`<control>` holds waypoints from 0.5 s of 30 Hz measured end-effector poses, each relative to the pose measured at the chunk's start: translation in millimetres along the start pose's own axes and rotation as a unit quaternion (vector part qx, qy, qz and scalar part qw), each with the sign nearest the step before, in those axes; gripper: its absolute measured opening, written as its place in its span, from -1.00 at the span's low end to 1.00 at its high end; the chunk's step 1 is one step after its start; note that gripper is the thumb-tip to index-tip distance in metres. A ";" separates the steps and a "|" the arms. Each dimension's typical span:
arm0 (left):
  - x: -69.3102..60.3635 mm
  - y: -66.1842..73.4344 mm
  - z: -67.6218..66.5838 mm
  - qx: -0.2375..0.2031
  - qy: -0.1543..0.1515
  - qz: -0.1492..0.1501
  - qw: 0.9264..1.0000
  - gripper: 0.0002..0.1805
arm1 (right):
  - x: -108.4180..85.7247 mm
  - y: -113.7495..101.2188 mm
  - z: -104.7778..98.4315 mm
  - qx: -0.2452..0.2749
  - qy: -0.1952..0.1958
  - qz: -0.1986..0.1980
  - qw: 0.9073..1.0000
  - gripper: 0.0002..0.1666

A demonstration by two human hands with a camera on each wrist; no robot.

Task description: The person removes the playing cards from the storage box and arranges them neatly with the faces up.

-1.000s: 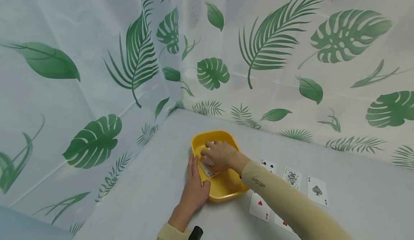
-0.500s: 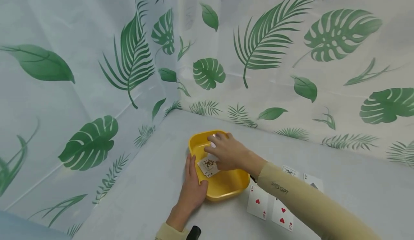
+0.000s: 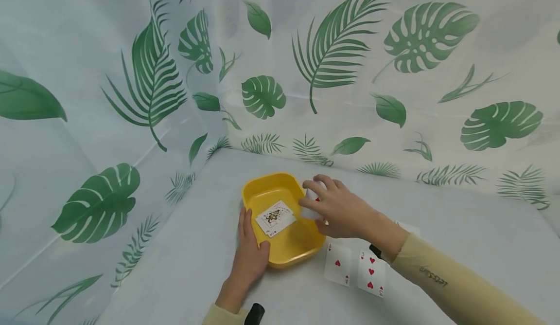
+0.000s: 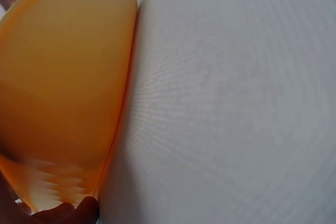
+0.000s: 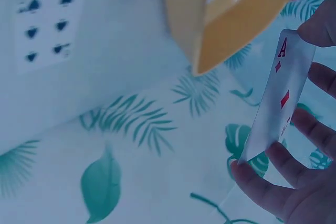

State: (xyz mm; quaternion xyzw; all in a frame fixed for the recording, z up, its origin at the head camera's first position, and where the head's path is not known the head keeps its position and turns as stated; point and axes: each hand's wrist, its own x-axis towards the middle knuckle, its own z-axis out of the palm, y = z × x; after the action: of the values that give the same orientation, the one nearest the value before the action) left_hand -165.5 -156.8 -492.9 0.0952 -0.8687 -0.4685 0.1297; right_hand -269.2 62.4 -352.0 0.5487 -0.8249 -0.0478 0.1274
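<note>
In the head view, my left hand lies along the near left side of the yellow tray, fingers extended, touching its wall. From the left wrist view, its fingertips rest low against the tray's outer side. Just past the tray's right rim, my right hand holds up a playing card, the ace of diamonds, between the thumb at one end and the fingertips along its edge and other end. Inside the tray lies a small pile of playing cards, a joker on top.
Right of the tray on the white table lie the ace of hearts and the three of hearts. A spades card shows in the right wrist view. Leaf-patterned sheeting rises behind and to the left.
My right hand has risen out of the tray and moved right, carrying a card, uncovering the pile. My left hand keeps its place on the tray. The head view has turned right.
</note>
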 end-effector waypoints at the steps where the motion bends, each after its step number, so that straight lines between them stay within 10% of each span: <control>1: -0.6 -0.4 0.3 -0.002 -0.001 0.000 1.000 -0.02 | -8.1 0.7 -0.6 0.000 0.002 0.004 1.000 -0.39; 15: -4.4 3.2 -4.8 -0.004 -0.021 -0.012 1.000 -0.04 | -125.0 -2.2 5.9 -0.015 0.006 0.043 0.999 -0.41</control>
State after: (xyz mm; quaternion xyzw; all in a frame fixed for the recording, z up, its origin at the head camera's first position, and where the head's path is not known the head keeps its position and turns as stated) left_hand -160.0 -157.6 -488.3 0.0949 -0.8683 -0.4752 0.1059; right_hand -223.1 175.8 -377.9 0.5112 -0.8460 -0.0513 0.1426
